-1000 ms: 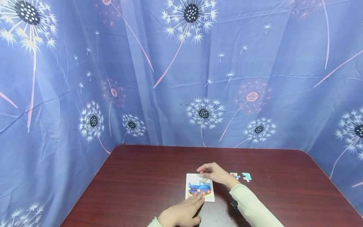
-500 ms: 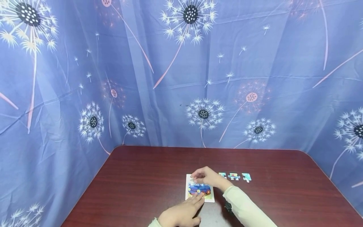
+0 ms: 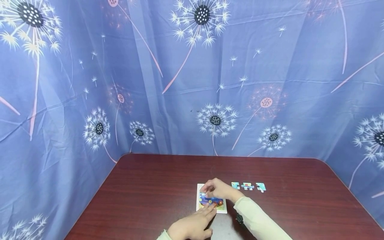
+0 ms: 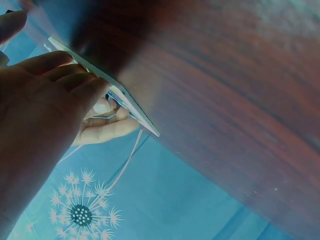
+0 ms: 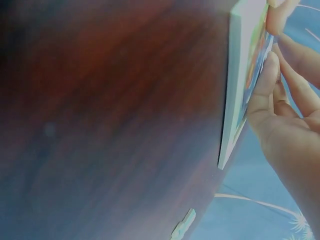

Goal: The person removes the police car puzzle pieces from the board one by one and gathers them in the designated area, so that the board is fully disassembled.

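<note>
Left hand [image 3: 193, 224] straight-fingered on near part of board [image 3: 222, 210], flat on table [image 3: 144, 190]; right hand [image 3: 219, 190] curled over far half, can't tell if pinching; risk: sideways push skids board if left pressure slackens.

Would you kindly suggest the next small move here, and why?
Probably a gentle press on the puzzle board with the right hand: its fingers bend low over the far half, though whether they hold anything is unclear, and the left hand rests on the near edge, likely steadying it.
</note>
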Demonstrator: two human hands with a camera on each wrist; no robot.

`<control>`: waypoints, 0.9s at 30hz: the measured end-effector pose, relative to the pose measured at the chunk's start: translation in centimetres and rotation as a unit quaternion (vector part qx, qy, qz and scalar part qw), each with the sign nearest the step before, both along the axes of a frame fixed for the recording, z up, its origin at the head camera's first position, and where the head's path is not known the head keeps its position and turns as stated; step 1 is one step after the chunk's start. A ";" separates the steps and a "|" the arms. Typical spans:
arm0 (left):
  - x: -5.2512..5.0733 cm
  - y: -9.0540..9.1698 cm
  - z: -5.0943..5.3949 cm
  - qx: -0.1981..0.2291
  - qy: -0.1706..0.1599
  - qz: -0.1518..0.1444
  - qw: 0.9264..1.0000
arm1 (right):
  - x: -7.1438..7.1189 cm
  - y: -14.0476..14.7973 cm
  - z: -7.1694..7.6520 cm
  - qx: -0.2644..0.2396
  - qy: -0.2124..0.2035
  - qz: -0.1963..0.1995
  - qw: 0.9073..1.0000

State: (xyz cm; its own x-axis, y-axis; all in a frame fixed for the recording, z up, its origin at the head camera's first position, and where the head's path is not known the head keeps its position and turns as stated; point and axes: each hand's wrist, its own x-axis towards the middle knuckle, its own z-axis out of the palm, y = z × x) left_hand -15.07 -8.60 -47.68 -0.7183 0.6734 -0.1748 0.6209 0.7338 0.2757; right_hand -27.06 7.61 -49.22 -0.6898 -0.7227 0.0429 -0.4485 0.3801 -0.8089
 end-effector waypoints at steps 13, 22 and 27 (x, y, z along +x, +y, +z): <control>-0.1 0.0 0.3 0.003 -0.012 -0.003 1.000 | 0.2 -0.2 0.1 -0.001 -0.006 0.005 1.000; -0.1 -0.1 0.2 0.003 -0.018 0.004 1.000 | 0.1 -0.2 0.3 -0.009 -0.012 0.014 1.000; -0.1 0.0 0.0 0.001 -0.008 0.002 1.000 | 0.1 -0.2 0.1 -0.024 -0.017 0.008 1.000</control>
